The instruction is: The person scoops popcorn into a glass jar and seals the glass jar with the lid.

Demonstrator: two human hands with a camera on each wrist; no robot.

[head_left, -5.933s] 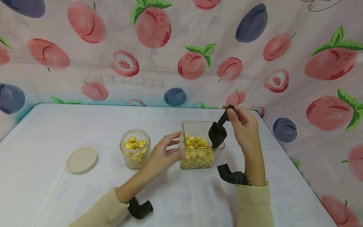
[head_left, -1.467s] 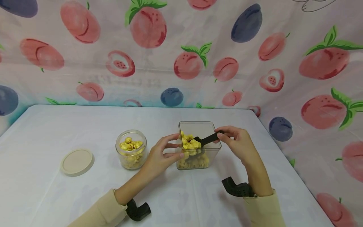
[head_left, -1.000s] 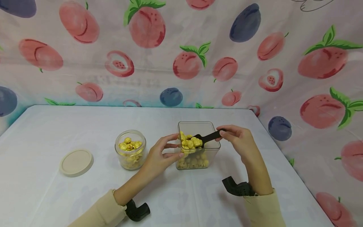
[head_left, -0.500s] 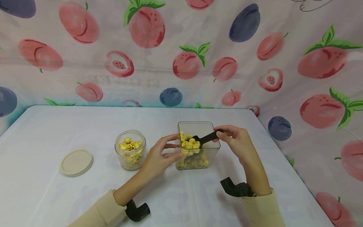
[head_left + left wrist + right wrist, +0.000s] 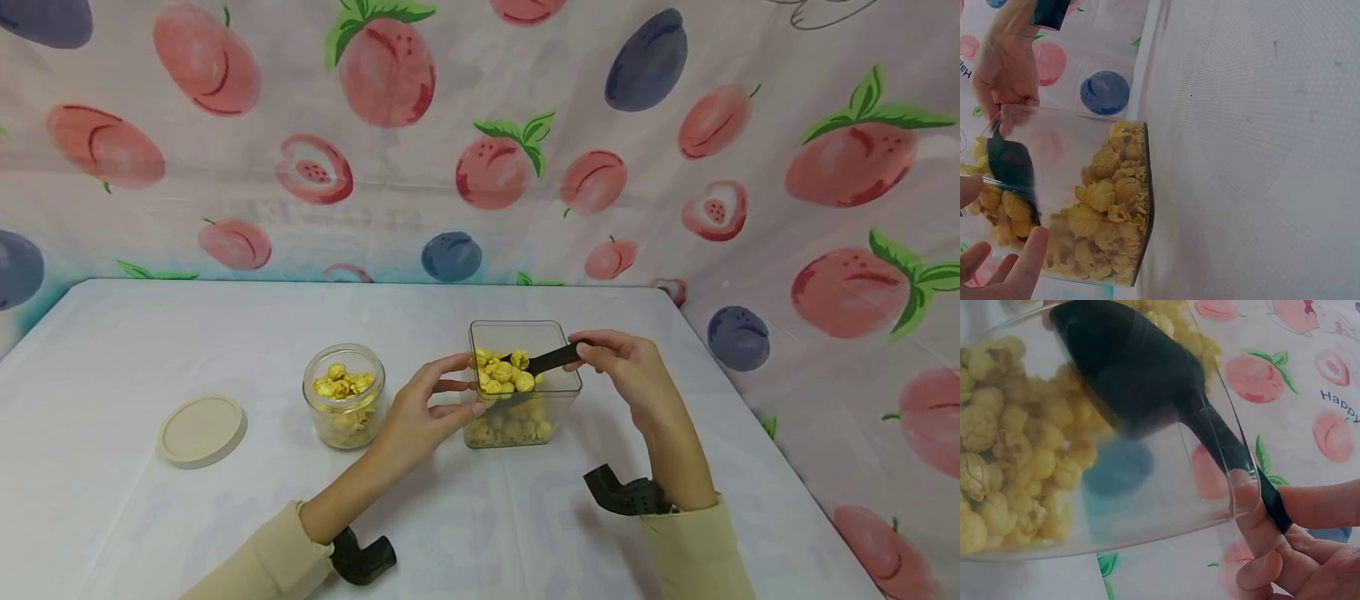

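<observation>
My right hand [image 5: 630, 375] pinches the handle of a black scoop [image 5: 555, 358] between thumb and fingers, over the right rim of a clear square container [image 5: 561, 408]. Inside that container the scoop's bowl carries a heap of yellow popcorn [image 5: 510, 371]; more popcorn [image 5: 1107, 225] lies below, seen through the wall in the left wrist view. Against the left side of the container rests my left hand [image 5: 431, 404], fingers spread and fairly straight, thumb at the near left corner. The right wrist view shows the underside of the scoop [image 5: 1129, 369] through the clear wall.
A round glass jar [image 5: 348, 429] with popcorn in it stands uncovered just left of my left hand. Farther left lies a beige round lid [image 5: 201, 431]. All stand on a white-covered table [image 5: 247, 333], with a fruit-print cloth [image 5: 405, 175] behind and to the right.
From above the container's right side, the scoop has come down into the popcorn. Over the last second it has risen slightly with a heap on it. The left hand stays at the container's side.
</observation>
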